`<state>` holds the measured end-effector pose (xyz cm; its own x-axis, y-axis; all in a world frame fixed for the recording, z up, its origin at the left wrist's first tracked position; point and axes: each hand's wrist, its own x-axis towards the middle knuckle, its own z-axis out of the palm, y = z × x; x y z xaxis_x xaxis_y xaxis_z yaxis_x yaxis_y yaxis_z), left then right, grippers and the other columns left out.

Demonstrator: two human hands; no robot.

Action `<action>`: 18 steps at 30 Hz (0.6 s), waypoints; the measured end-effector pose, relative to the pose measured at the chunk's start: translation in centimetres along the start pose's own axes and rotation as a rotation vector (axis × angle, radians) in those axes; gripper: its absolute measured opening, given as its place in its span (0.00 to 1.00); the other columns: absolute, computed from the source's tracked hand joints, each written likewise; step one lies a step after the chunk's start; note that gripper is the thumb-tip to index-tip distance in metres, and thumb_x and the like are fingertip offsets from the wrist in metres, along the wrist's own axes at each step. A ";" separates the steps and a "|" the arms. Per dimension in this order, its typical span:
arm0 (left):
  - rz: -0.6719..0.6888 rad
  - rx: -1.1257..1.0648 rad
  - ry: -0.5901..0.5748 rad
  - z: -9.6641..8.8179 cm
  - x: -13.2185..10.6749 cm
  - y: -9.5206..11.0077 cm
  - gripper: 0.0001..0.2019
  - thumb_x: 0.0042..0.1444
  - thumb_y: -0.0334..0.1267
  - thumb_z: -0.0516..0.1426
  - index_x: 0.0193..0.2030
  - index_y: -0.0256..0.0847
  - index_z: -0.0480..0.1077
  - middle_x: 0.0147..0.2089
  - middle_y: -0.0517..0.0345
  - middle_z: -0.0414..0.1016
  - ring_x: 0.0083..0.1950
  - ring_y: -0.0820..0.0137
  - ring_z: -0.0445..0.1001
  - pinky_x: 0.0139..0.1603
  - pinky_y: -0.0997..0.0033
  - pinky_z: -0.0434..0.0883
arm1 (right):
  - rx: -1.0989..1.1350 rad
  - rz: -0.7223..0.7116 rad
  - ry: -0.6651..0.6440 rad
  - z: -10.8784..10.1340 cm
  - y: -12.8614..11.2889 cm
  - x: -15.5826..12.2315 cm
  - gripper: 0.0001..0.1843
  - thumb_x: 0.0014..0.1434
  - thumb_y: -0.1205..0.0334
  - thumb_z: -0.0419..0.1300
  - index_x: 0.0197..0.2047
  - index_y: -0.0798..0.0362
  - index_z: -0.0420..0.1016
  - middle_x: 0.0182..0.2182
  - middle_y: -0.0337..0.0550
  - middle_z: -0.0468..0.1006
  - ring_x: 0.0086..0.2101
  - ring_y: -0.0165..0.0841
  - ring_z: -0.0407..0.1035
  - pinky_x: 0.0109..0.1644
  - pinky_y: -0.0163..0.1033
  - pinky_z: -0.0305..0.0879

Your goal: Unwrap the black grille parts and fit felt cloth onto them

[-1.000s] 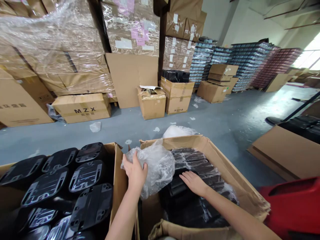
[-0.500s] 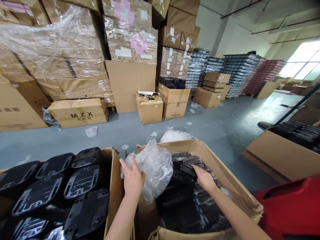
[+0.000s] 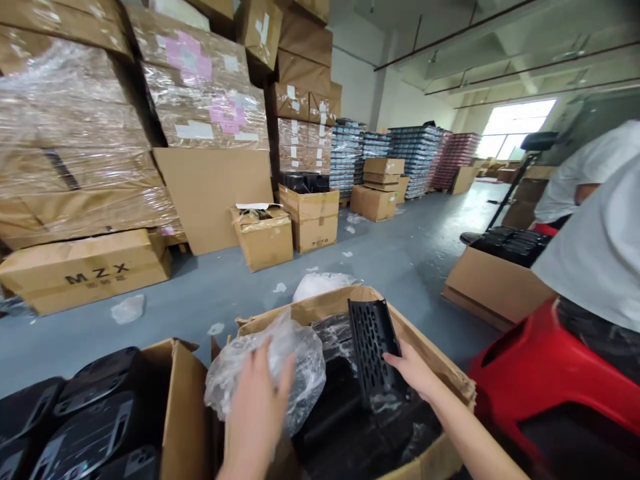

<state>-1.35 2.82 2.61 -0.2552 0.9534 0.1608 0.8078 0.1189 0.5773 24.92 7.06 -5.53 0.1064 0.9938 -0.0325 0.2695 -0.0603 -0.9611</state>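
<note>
My left hand (image 3: pixel 257 407) presses on a crumpled clear plastic bag (image 3: pixel 265 370) at the near left edge of an open cardboard box (image 3: pixel 440 380); its fingers are spread over the plastic. My right hand (image 3: pixel 413 370) grips a black perforated plastic panel (image 3: pixel 373 347) and holds it tilted upright, partly out of the box. More black panels (image 3: pixel 330 333) lie stacked inside the box under plastic film.
An open box of black moulded parts (image 3: pixel 95 420) stands at the left. A person in a white shirt (image 3: pixel 595 247) sits at the right by a red seat (image 3: pixel 530 373). Wrapped carton stacks (image 3: pixel 100 133) and loose boxes (image 3: pixel 310 217) line the grey floor behind.
My right hand has taken hold of a black panel and lifted it up on edge out of the stack. The view has swung right, bringing the person in white into sight.
</note>
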 end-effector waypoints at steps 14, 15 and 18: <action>-0.106 -1.065 -1.140 8.4 -4.9 6.4 0.28 0.42 0.46 0.58 0.51 0.43 0.58 0.39 0.54 0.70 0.31 0.71 0.69 0.28 0.71 0.68 | 0.413 0.045 -0.009 -2.7 -3.2 -10.8 0.27 0.41 0.62 0.63 0.47 0.54 0.65 0.42 0.44 0.73 0.44 0.41 0.65 0.50 0.48 0.58; -0.054 -1.097 -1.198 8.7 -4.6 5.9 0.28 0.44 0.53 0.55 0.51 0.43 0.58 0.41 0.53 0.70 0.32 0.70 0.70 0.30 0.71 0.68 | 0.437 0.069 0.013 -3.1 -2.9 -11.4 0.26 0.42 0.60 0.63 0.46 0.54 0.65 0.42 0.45 0.74 0.44 0.42 0.65 0.50 0.49 0.58; 0.015 -0.986 -1.216 11.1 -2.9 3.1 0.34 0.49 0.62 0.37 0.50 0.39 0.62 0.44 0.48 0.69 0.40 0.66 0.70 0.35 0.68 0.68 | 0.478 0.160 0.130 -4.0 -1.6 -13.0 0.26 0.42 0.57 0.62 0.46 0.54 0.67 0.42 0.45 0.74 0.45 0.43 0.65 0.51 0.49 0.58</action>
<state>7.77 3.52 -4.95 0.7084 0.6536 -0.2665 0.0285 0.3507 0.9361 26.96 -6.15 -2.46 0.2371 0.9539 -0.1839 -0.2238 -0.1306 -0.9659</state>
